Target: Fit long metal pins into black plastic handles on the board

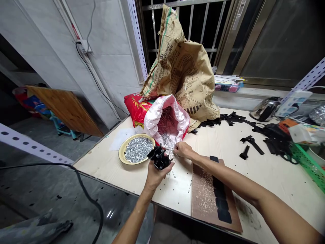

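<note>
My left hand is wrapped round a bunch of black plastic parts, held upright just right of the yellow bowl. Small shiny metal pieces, which look like nuts, fill that bowl. At the mouth of a white-lined red sack, my right hand has its fingers pinched together by the long thin metal rods spilling out. Whether a rod is between those fingertips is too small to make out. More rods lie inside the sack.
Behind the sack stands a large torn brown paper bag. A brown board with black pads and small pale bits lies under my right forearm. Black parts, a kettle and a green basket are at right.
</note>
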`<state>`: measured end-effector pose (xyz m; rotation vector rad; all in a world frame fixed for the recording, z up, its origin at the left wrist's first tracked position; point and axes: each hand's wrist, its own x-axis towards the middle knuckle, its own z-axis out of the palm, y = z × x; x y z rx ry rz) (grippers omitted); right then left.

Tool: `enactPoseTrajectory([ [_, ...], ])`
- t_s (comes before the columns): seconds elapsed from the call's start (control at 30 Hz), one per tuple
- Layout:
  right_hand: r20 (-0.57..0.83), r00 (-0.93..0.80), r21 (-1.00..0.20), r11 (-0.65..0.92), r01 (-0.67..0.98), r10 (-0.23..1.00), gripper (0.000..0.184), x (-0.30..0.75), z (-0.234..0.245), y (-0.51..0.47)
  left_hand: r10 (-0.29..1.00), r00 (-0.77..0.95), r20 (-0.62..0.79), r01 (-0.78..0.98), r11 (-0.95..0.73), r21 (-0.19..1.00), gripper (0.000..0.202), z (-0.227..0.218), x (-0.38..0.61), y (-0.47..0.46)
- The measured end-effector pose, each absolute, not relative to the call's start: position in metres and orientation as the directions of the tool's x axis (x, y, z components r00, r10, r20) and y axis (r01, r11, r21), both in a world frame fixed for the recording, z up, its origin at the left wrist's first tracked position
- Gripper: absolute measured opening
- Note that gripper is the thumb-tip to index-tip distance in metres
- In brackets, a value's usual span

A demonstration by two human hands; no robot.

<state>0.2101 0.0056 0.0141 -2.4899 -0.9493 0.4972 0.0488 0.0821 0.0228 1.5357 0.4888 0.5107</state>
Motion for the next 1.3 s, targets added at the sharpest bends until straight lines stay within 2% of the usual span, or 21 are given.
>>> enactPoseTrajectory([
  [0.13, -0.038, 0.646, -0.649, -0.51, 0.564, 0.762, 0.01, 0.222, 0.038, -0.016, 0.529, 0.847, -0.039, 0.039, 0.011, 0.999, 0.042, 0.023, 0.047, 0.084],
  [0.2, 0.125, 0.63, -0.771, -0.325, 0.548, 0.766, 0.019, 0.224, 0.055, -0.025, 0.496, 0.866, -0.059, 0.061, 0.013, 0.998, 0.042, 0.02, 0.049, 0.083],
  [0.27, 0.312, 0.591, -0.849, -0.06, 0.525, 0.744, 0.027, 0.224, 0.074, -0.03, 0.463, 0.885, -0.05, 0.067, -0.02, 0.998, 0.041, 0.017, 0.052, 0.083],
  [0.33, 0.444, 0.501, -0.82, 0.11, 0.562, 0.743, 0.029, 0.222, 0.091, -0.033, 0.439, 0.899, -0.003, 0.046, -0.087, 0.995, 0.037, 0.014, 0.055, 0.085],
  [0.37, 0.469, 0.438, -0.775, 0.12, 0.621, 0.767, 0.027, 0.222, 0.098, -0.035, 0.427, 0.904, 0.025, 0.036, -0.134, 0.99, 0.035, 0.013, 0.055, 0.086],
  [0.5, 0.44, 0.204, -0.492, 0.044, 0.87, 0.875, 0.014, 0.222, 0.12, -0.043, 0.382, 0.918, 0.103, 0.039, -0.348, 0.937, 0.032, 0.016, 0.054, 0.096],
  [0.63, 0.315, 0.069, -0.295, 0.028, 0.955, 0.946, 0.011, 0.224, 0.136, -0.045, 0.358, 0.917, 0.176, 0.013, -0.468, 0.884, 0.034, 0.023, 0.052, 0.101],
  [0.73, 0.225, -0.002, -0.255, 0.061, 0.965, 0.974, 0.01, 0.218, 0.149, -0.039, 0.312, 0.924, 0.22, -0.018, -0.54, 0.842, 0.038, 0.028, 0.054, 0.101],
  [0.9, 0.151, -0.15, -0.338, 0.194, 0.921, 0.977, 0.013, 0.204, 0.158, -0.023, 0.295, 0.925, 0.238, -0.018, -0.595, 0.804, 0.034, 0.03, 0.055, 0.102],
  [1.0, 0.116, -0.147, -0.414, 0.182, 0.892, 0.982, 0.009, 0.206, 0.157, -0.016, 0.31, 0.92, 0.241, -0.012, -0.593, 0.805, 0.033, 0.029, 0.052, 0.105],
  [1.1, 0.16, -0.072, -0.571, 0.152, 0.807, 0.984, 0.029, 0.221, 0.151, -0.011, 0.354, 0.911, 0.214, 0.008, -0.533, 0.846, 0.034, 0.03, 0.047, 0.106],
  [1.17, 0.095, 0.165, -0.56, -0.085, 0.824, 0.982, 0.033, 0.232, 0.137, -0.006, 0.381, 0.908, 0.175, 0.013, -0.441, 0.897, 0.034, 0.031, 0.044, 0.104],
  [1.23, -0.036, 0.472, -0.41, -0.444, 0.797, 0.881, 0.033, 0.238, 0.113, 0.001, 0.413, 0.899, 0.146, 0.003, -0.338, 0.941, 0.033, 0.032, 0.043, 0.101],
  [1.3, -0.114, 0.629, -0.294, -0.631, 0.718, 0.769, 0.031, 0.238, 0.083, 0.009, 0.426, 0.894, 0.138, -0.009, -0.293, 0.956, 0.032, 0.033, 0.043, 0.099],
])
